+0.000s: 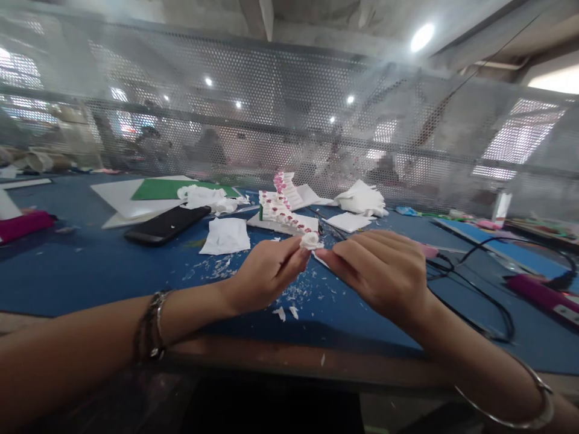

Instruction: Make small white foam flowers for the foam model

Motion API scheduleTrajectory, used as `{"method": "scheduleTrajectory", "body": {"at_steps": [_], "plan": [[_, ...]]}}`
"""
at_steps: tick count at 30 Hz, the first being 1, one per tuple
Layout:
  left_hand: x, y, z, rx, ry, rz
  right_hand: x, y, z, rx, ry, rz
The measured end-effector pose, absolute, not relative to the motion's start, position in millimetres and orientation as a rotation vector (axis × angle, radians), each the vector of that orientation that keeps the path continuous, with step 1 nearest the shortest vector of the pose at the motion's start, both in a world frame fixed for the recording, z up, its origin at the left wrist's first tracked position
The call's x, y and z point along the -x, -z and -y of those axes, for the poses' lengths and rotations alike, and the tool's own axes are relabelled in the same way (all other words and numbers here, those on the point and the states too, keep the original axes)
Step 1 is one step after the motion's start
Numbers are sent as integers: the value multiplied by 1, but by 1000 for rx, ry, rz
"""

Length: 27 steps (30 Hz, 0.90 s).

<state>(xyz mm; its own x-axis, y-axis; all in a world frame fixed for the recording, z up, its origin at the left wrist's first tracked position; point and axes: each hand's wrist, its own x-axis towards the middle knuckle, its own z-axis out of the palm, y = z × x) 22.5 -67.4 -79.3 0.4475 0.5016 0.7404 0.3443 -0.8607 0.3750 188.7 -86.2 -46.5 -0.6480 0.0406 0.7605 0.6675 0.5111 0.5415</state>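
Pinched between thumb and fingers of my left hand (269, 271) is a small white paper rosette (310, 241), crumpled or rolled at its top. Close by on its right, my right hand (386, 268) is closed, its thumb reaching toward the rosette. What the right fingers hold is hidden, though a white sliver shows below the thumb tip. Just behind the hands stands a white stair-like paper model (289, 211) edged with pink and dark red bits, on a pale base. White paper scraps (287, 313) litter the table below.
Tissue squares (226, 236) and a tissue stack (362, 198) lie around the model. A black phone (167, 226) and green sheet (163, 188) are left. Right are a pink object (429, 250), looping black cable (486, 289) and magenta power strip (538, 295). Perforated mesh (280, 108) stands behind.
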Motion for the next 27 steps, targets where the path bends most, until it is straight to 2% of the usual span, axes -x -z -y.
{"method": "scheduleTrajectory", "body": {"at_steps": [27], "plan": [[-23, 77, 68, -2551, -1299, -705, -191, 44, 90, 616, 1156, 2037]]}}
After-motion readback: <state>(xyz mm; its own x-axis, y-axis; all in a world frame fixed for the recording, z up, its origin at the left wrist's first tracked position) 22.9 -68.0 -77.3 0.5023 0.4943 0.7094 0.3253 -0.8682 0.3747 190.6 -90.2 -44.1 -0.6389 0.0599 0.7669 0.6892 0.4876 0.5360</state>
